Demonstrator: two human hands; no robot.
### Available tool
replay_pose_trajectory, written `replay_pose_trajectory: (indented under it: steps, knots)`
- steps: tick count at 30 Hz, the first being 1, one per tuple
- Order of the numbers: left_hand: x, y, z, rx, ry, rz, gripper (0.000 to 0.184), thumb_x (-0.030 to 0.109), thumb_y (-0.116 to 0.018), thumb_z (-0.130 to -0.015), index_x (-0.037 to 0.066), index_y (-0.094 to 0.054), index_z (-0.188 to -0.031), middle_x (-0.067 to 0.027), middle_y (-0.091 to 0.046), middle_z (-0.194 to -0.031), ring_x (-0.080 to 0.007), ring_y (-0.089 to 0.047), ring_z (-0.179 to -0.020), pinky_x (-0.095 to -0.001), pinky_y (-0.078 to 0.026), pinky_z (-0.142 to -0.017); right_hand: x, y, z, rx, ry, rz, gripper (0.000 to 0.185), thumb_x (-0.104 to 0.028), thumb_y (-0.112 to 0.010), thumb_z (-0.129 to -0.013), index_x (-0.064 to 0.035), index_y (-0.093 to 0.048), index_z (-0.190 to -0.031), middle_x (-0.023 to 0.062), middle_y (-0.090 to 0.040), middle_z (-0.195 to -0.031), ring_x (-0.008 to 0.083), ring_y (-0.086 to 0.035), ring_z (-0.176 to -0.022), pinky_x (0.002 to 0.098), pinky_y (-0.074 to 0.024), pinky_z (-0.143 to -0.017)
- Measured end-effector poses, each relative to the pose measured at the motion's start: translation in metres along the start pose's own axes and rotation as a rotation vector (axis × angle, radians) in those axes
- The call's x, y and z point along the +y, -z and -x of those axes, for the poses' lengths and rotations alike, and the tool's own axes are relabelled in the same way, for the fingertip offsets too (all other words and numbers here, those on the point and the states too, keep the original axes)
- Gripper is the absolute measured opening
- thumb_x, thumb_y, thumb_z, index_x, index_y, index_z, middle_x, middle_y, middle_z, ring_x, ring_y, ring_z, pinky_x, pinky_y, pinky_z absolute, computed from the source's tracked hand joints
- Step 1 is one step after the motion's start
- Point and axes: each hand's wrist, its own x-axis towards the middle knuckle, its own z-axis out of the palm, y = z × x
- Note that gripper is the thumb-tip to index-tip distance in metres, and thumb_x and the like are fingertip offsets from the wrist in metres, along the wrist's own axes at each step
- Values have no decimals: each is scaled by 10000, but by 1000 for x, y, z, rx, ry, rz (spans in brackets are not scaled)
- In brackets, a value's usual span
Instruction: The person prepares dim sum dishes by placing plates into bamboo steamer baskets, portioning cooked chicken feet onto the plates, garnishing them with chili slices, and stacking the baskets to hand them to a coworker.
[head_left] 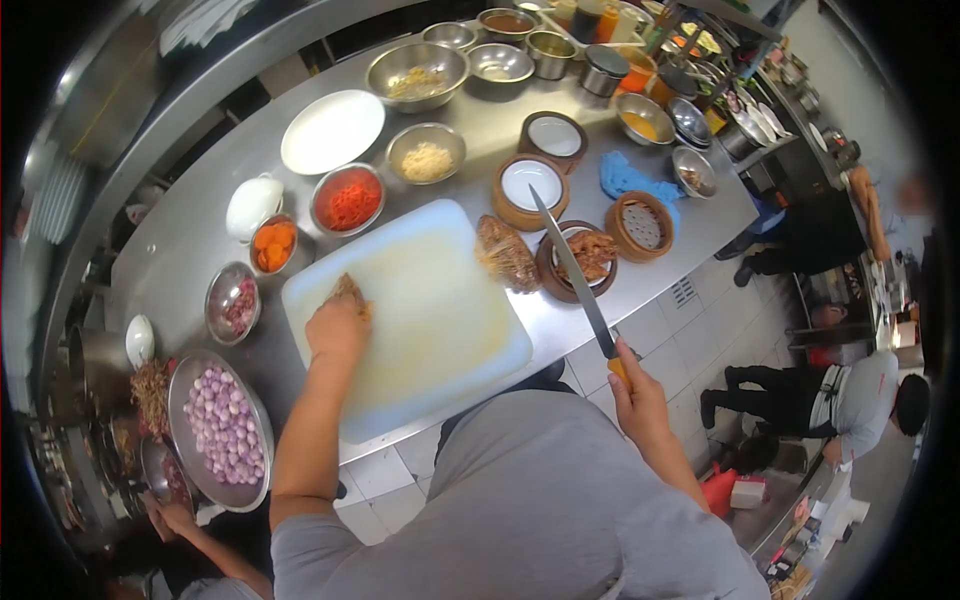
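Observation:
My left hand (337,328) is over the left part of the white cutting board (430,310), its fingers closed on a brown piece of cooked meat (349,288), mostly hidden by the hand. My right hand (642,398) grips a long knife (573,268) by its yellow handle, out past the board's right side. The blade points up and away, passing above a brown round pot (552,282) with cooked meat pieces (594,254) in it. A larger browned chunk of meat (508,255) lies at the board's right edge.
Around the board stand bowls of shredded red vegetable (350,198), orange slices (273,246), chopped garlic-like bits (427,161) and small purple onions (222,425). More brown pots (516,213) and a blue glove-like item (635,178) are at right. Another person's hand (170,516) is at lower left.

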Motion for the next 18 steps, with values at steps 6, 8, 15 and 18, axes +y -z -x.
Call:
replay_pose_trajectory:
  steps: [6, 8, 15, 18]
  knots:
    - [-4, -35, -19, 133, -223, -22, 247, 299, -679, -957, 76, -746, -1040, -177, -740, -1143, -373, -745, -973, -514, -611, -811, -1, 11, 13, 25, -65, -16, 572, -121, -677, -1019, -140, -534, -1572, 242, -736, -1052, 410, -731, -927, 420, -574, -827]
    - [-6, -36, -35, 19, -189, -69, 246, 286, -694, -940, 57, -754, -1009, -175, -759, -1078, -383, -748, -972, -512, -604, -830, 7, 10, 19, 44, -53, -11, 563, -119, -682, -1012, -147, -548, -1558, 226, -736, -1034, 401, -727, -903, 422, -573, -804]
    - [36, 42, -48, 285, -247, 926, 282, 151, -648, -941, -21, -692, -1161, -255, -736, -968, -366, -733, -858, -445, -562, -800, 16, 19, 24, 136, 133, 45, 559, -139, -697, -994, -176, -561, -1535, 153, -732, -954, 369, -705, -805, 432, -559, -709]
    - [83, 56, -58, 401, -268, 899, 266, 132, -621, -939, -45, -637, -1137, -256, -720, -930, -346, -713, -822, -435, -548, -771, 13, 20, 13, 110, 137, 133, 588, -169, -694, -1000, -183, -526, -1564, 146, -720, -923, 366, -698, -787, 446, -555, -694]
